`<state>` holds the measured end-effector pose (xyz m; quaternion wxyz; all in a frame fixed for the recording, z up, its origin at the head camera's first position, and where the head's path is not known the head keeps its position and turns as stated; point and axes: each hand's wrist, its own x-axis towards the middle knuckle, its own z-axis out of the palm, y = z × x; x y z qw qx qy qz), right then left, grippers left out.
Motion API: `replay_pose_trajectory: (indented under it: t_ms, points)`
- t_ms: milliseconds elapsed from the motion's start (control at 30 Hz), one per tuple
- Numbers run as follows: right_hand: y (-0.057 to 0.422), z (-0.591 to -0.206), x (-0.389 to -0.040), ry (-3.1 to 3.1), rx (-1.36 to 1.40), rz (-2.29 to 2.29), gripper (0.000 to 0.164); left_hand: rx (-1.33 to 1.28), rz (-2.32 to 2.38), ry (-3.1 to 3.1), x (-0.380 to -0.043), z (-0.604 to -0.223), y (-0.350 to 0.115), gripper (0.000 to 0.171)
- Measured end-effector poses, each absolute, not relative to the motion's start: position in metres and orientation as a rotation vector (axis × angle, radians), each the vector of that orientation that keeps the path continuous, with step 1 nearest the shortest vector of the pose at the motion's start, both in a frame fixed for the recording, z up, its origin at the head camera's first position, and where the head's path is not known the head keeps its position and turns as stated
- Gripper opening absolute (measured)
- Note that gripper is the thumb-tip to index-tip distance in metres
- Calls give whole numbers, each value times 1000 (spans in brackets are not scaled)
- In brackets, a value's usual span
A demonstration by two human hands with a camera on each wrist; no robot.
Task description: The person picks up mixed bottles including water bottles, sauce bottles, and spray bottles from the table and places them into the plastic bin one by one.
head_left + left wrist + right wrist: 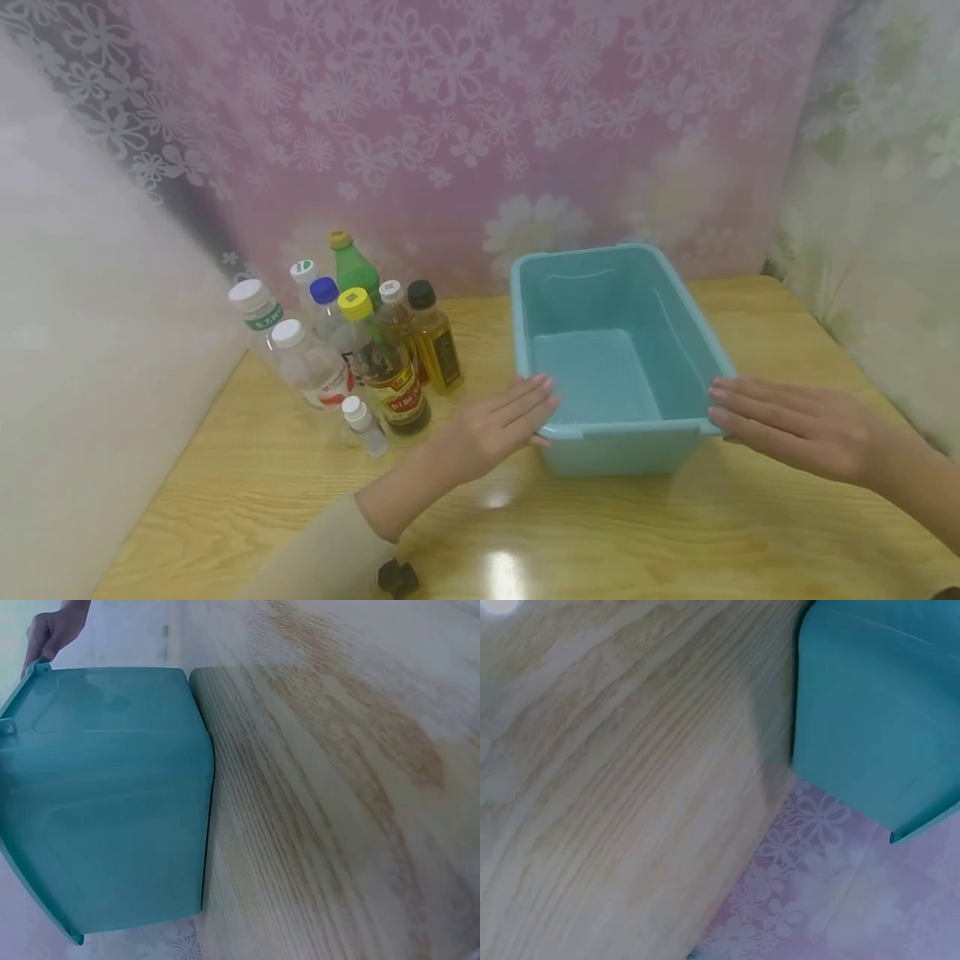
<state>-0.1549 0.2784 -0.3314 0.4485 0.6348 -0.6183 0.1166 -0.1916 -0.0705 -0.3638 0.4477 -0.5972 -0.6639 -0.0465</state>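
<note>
A light-blue plastic tub (622,450) stands upright on the wooden table, with its inner floor and walls showing in the head view. My left hand (498,425) holds its near left corner, fingers over the rim and thumb below. At the near right corner, my right hand (806,421) grips the rim in the same way. The left wrist view shows the tub's outer side (112,802) and the right hand (56,634) on the far corner. Part of the tub (877,720) appears in the right wrist view, where no hand shows.
Several bottles stand grouped left of the tub, among them a yellow-capped sauce bottle (397,392), a green bottle (355,271), an oil bottle (438,350) and a small white-capped bottle (367,429). A flowered pink curtain (465,142) hangs behind the table (600,533).
</note>
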Motion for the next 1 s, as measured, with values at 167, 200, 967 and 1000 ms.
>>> replay_pose_trajectory:
  t_ms: [167, 200, 967, 1000]
  points:
    - [265, -323, -151, -1497, 1570, 265, 30, -1480, -90, -1598, -188, -364, -79, 46]
    - [264, -322, -151, -1489, 1577, 268, 30, -1481, -80, -1589, -187, -364, -81, 47]
    - [233, -331, -157, -1339, 1681, 407, 31, -1494, -51, -1431, -183, -359, -108, 46]
    - [232, -331, -157, -1332, 1683, 409, 31, -1497, -53, -1426, -183, -359, -109, 45]
